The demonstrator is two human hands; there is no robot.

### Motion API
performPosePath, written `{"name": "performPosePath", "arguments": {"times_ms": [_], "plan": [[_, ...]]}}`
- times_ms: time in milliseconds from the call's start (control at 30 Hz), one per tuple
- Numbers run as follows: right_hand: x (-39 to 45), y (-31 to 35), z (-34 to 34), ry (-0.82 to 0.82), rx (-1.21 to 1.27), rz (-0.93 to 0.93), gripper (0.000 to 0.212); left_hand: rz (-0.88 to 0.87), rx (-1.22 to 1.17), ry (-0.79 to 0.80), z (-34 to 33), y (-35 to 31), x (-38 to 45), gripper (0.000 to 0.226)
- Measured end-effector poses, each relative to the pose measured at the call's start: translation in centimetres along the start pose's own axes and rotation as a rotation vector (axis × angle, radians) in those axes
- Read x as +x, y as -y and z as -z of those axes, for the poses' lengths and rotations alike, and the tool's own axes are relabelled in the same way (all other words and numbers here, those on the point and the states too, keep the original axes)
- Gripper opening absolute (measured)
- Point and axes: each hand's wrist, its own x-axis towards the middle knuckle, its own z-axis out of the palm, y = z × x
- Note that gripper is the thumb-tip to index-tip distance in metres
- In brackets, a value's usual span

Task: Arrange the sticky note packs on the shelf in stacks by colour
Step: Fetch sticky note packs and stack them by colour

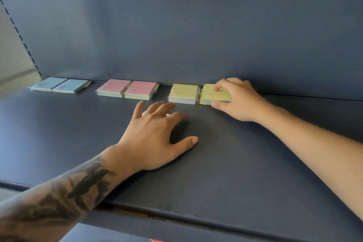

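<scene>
Shelf: blue, pink, yellow packs at back.
Right hand: pinches yellow pack.
Left hand: fingers spread, holding nothing; something beneath, mostly hidden.

One head-worn wide-angle view looks forward and down, close over the shelf, facing its back panel

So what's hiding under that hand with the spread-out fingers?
Under the left hand only a sliver of something pale with a red spot peeks out between the fingers, resting on the dark blue metal shelf. The hand covers the rest, so what it is cannot be told.
</scene>
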Motion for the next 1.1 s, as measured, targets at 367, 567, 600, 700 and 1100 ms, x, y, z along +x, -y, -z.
{"name": "performPosePath", "arguments": {"times_ms": [367, 567, 600, 700, 1100], "plan": [[0.0, -0.1, -2.5, -0.01, 0.052, 0.026, 0.033, 0.121, -0.132, 0.039, -0.5, 0.1, -0.3, 0.081], [0.0, 0.2, -2.5, 0.019, 0.04, -0.022, 0.032, 0.106, -0.163, 0.053, -0.4, 0.2, -0.2, 0.073], [0.0, 0.3, -2.4, 0.02, 0.042, -0.03, 0.032, 0.106, -0.162, 0.054, -0.4, 0.1, -0.2, 0.073], [0.0, 0.5, -2.4, 0.019, 0.061, -0.052, 0.033, 0.105, -0.154, 0.062, -0.5, 0.1, -0.2, 0.073], [-1.7, 2.9, 0.0, -0.152, -0.11, 0.019, 0.056, 0.083, -0.161, 0.108, 0.2, 0.4, 0.0, 0.075]]}}
